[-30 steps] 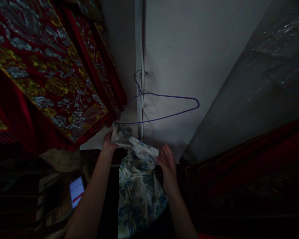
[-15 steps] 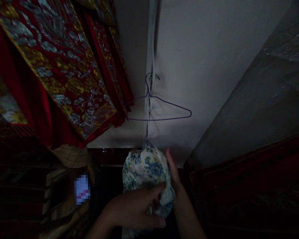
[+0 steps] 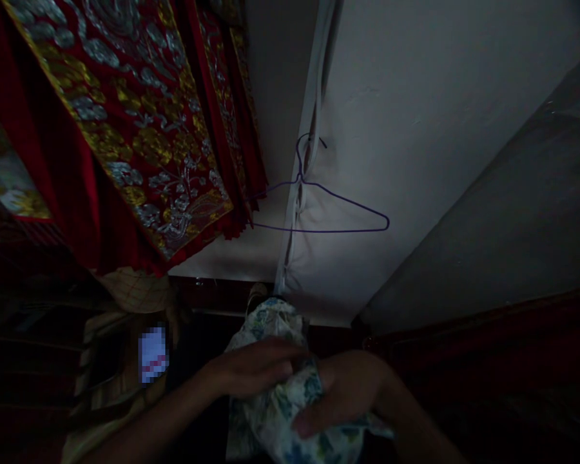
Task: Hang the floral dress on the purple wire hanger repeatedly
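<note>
A white cloth with blue and green flowers [image 3: 275, 415] is bunched in front of me at the bottom of the head view. My left hand [image 3: 254, 367] grips it from the left, fingers laid across its top and thumb below. From the right, my right hand [image 3: 355, 383] clasps the same cloth, thumb pressed on its near side. Part of the cloth is hidden under both hands. Above them, a thin purple wire hanger [image 3: 300, 176] hangs by its hook from a white cord [image 3: 319, 84] along the wall, with no garment on it.
Red cloth with gold and silver embroidery [image 3: 159, 148] hangs at the left. A pale wall [image 3: 391, 116] rises behind the hanger. At lower left are a checked cloth [image 3: 135, 290] and a blurred bluish-white rectangle [image 3: 153, 354]. Dark red material [image 3: 502, 354] lies at the right.
Both hands have shifted on the cloth: the right has come over its near side with the thumb across it, the left now lies higher. The cloth has sunk and bunched lower.
</note>
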Tool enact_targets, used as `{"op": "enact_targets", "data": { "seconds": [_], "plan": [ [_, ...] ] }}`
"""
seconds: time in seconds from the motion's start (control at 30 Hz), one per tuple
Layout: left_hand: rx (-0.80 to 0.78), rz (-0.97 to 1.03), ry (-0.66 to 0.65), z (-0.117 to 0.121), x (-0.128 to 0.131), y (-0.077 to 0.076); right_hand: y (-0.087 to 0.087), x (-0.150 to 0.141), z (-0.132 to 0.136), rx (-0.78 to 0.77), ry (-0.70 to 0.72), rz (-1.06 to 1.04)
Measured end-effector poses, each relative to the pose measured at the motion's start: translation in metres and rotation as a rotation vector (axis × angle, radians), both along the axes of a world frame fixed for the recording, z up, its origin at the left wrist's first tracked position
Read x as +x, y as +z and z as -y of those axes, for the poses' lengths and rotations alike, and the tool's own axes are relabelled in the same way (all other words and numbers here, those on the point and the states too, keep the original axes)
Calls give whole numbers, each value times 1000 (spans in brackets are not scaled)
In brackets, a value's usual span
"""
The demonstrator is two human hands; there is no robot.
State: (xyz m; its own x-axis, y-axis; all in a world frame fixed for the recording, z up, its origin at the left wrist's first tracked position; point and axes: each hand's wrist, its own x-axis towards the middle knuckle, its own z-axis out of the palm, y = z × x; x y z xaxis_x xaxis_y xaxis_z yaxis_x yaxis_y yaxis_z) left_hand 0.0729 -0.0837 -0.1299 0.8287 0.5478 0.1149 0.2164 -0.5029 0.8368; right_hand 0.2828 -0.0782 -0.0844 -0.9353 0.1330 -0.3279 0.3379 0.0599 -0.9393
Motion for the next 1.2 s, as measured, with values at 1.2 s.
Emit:
{"op": "enact_targets", "data": {
  "seconds": [1.2],
  "plan": [
    [-109, -593, 233, -43, -59, 33, 17, 30, -142, 995, -866, -107]
  ]
}}
